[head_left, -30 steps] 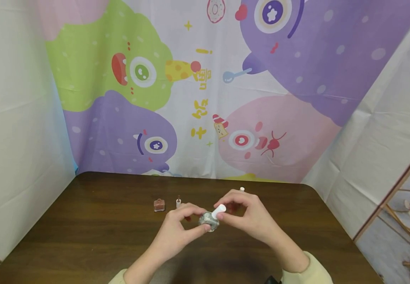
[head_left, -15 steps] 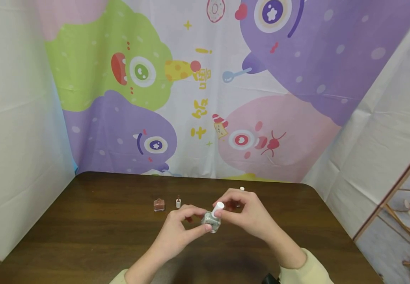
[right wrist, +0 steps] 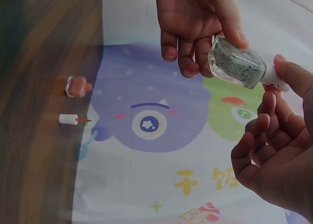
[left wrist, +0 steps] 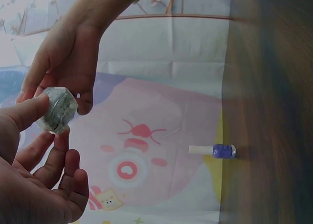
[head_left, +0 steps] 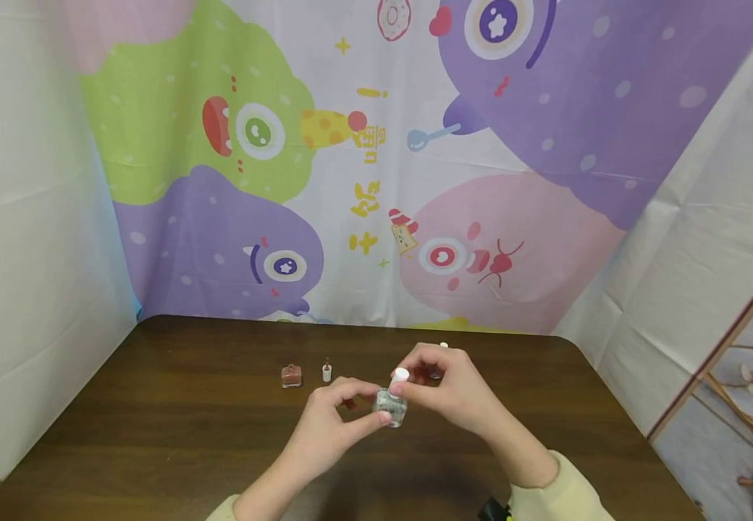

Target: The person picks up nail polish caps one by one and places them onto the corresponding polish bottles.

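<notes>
My left hand (head_left: 324,423) pinches a clear nail polish bottle (head_left: 391,409) with grey-green speckled polish between thumb and fingers, above the table. My right hand (head_left: 451,391) grips the bottle's white cap (head_left: 400,376) between thumb and fingertips. In the right wrist view the cap (right wrist: 275,80) sits at the neck of the speckled bottle (right wrist: 238,62); I cannot tell whether it is screwed tight. The left wrist view shows the faceted glass (left wrist: 59,109) close up, with the cap hidden behind it and the hands.
On the dark wooden table (head_left: 174,420) stand an uncapped brown nail polish bottle (head_left: 292,375) and its white cap with the brush pointing up (head_left: 327,373). A purple nail polish bottle (left wrist: 223,151) stands farther right, mostly behind the right hand in the head view. A cartoon curtain (head_left: 363,289) hangs behind.
The speckled bottle has tilted more upright and shifted slightly right, its cap turning with it. Both hands keep their hold. The small brush cap on the table has come into fuller view.
</notes>
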Demonstrator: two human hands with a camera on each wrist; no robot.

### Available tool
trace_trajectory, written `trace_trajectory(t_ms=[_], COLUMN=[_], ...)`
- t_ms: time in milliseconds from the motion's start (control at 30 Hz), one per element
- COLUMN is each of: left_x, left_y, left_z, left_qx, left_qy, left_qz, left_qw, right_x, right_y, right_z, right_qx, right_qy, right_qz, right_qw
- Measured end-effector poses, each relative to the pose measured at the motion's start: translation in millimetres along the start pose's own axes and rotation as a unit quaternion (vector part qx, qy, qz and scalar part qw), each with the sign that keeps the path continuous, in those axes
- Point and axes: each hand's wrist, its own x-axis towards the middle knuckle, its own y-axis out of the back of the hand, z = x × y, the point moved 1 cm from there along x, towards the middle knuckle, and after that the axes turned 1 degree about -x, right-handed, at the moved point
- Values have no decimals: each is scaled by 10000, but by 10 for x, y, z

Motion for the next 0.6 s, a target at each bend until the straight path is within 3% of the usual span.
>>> trace_trajectory(t_ms=[400,600], left_x=[0,11], left_y=[-65,-90], left_z=[46,50], left_qx=[-5,24], left_qy=[356,137], left_qz=[451,695], left_qw=[9983,9975], right_x=[31,50], right_y=[-15,-43], right_z=[-12,-10], right_qx=[6,74], right_qy=[-335,-574], right_qz=[174,299], right_qw=[9993,9979])
